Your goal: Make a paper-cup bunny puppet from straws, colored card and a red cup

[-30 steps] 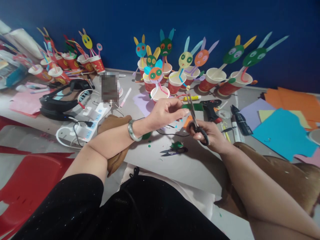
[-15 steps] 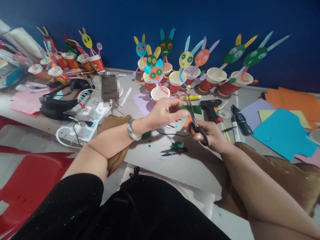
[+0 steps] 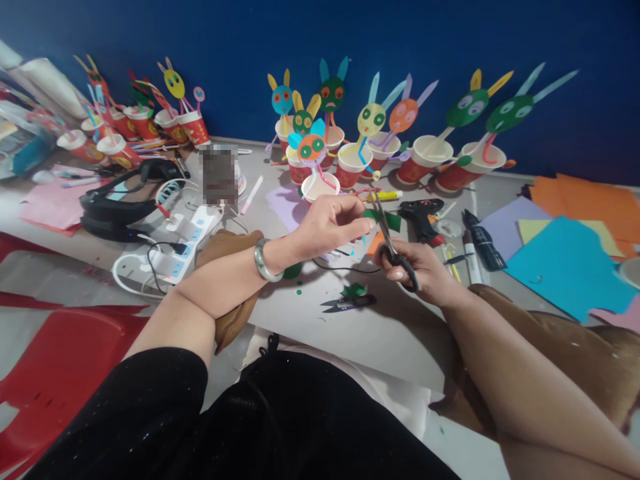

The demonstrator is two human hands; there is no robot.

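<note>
From my remote seat I see the right hand (image 3: pixel 425 267) gripping the scissors (image 3: pixel 392 251) by their black handles, blades slightly parted close to the left hand (image 3: pixel 327 227), whose thumb and fingers curl together; I can't fairly tell whether they pinch the green paper (image 3: pixel 393 220) by the blades. Paper cups (image 3: pixel 349 175) line the far side, the glue gun (image 3: pixel 424 219) sits to the right, and tabletop (image 3: pixel 380 340) stretches between the snips (image 3: pixel 349 304) and its near edge.

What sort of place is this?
Likely a craft workspace; classroom or workshop, can't tell. Long-eared figures stand in red cups, coloured sheets lie at right, and the right hand holds scissors.
</note>
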